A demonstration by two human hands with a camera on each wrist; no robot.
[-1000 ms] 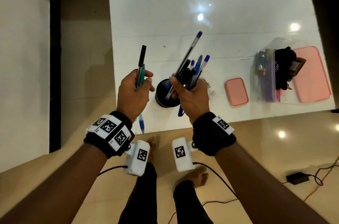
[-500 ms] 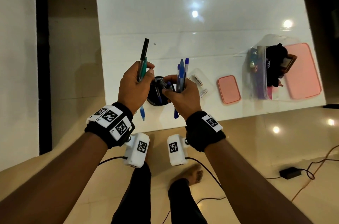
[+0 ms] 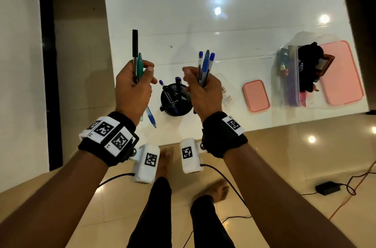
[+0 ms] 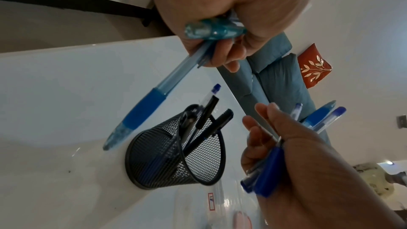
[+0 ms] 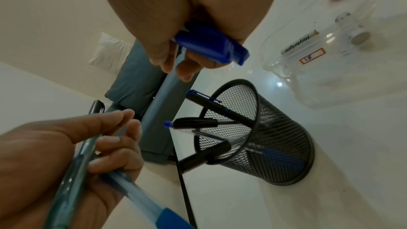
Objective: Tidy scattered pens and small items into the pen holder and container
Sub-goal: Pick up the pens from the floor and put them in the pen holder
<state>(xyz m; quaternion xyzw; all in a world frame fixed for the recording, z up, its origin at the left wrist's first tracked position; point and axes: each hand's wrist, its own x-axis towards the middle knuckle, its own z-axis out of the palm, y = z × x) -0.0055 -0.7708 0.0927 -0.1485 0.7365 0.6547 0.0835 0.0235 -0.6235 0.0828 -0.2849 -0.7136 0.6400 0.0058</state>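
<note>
A black mesh pen holder (image 3: 176, 99) (image 4: 174, 156) (image 5: 264, 137) stands near the white table's (image 3: 203, 14) front edge, with several black and blue pens leaning inside. My left hand (image 3: 134, 87) (image 5: 72, 147), just left of the holder, grips a black pen (image 3: 135, 48), a green pen (image 3: 140, 65) and a blue-grip pen (image 3: 151, 117) (image 4: 141, 111). My right hand (image 3: 203, 89) (image 4: 293, 156), just right of the holder, grips a bunch of blue pens (image 3: 206, 64) (image 5: 211, 46), caps pointing away from me.
A small clear container (image 3: 226, 93) (image 5: 330, 55) lies right of the holder. Further right sit a small pink lid (image 3: 256, 95), a clear box (image 3: 295, 73) of small items and a large pink lid (image 3: 341, 73). A cable and adapter (image 3: 327, 187) lie on the floor.
Some pens from my right hand's bunch now stand in the holder. My right hand has lifted up and to the right with fewer pens. My left hand keeps its pens.
</note>
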